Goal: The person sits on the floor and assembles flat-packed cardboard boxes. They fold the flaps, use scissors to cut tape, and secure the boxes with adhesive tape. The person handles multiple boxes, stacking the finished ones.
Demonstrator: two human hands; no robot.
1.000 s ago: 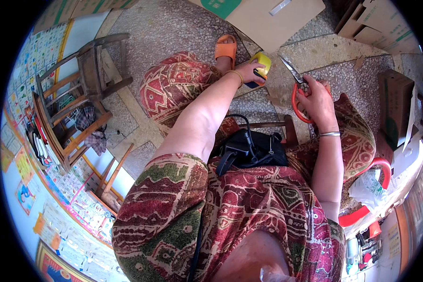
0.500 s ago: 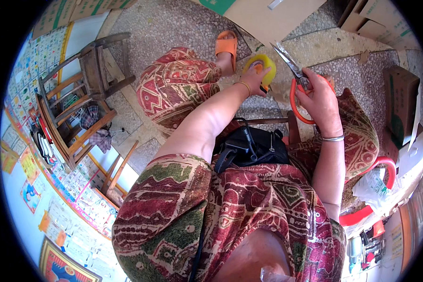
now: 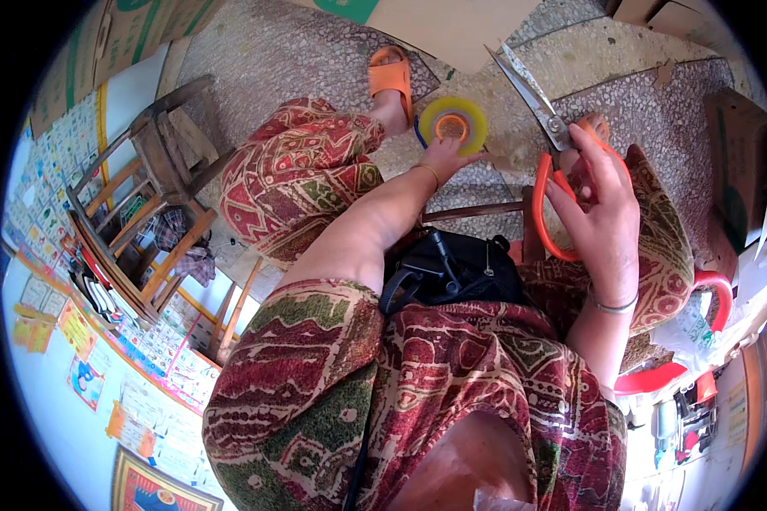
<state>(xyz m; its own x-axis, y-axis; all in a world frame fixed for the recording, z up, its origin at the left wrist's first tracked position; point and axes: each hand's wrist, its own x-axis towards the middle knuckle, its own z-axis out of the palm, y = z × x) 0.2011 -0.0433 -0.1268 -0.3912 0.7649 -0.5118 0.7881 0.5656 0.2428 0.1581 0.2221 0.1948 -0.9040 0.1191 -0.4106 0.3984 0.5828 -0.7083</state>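
Observation:
My left hand (image 3: 446, 157) has its fingers on the core of a yellow roll of adhesive tape (image 3: 474, 117), which has an orange centre. The roll's round face is turned up, and a dark blue edge shows at its left side. In my right hand (image 3: 607, 209) is a pair of scissors (image 3: 555, 126) with long metal blades and red handles. The blades point away from me, up and to the left, and are slightly parted. My fingers and thumb are at the handle loops. A gap separates the scissors from the tape.
Flattened cardboard (image 3: 460, 30) lies on the speckled floor ahead. A wooden chair (image 3: 166, 157) stands at left, and a cardboard box (image 3: 733, 162) at right. A black bag (image 3: 456, 268) rests at my waist. My feet wear orange slippers (image 3: 389, 78). A white plastic bag (image 3: 689, 330) is at lower right.
The tape roll has turned so its round face shows, and it has shifted slightly left. My right hand with the scissors has moved a little nearer me and to the right.

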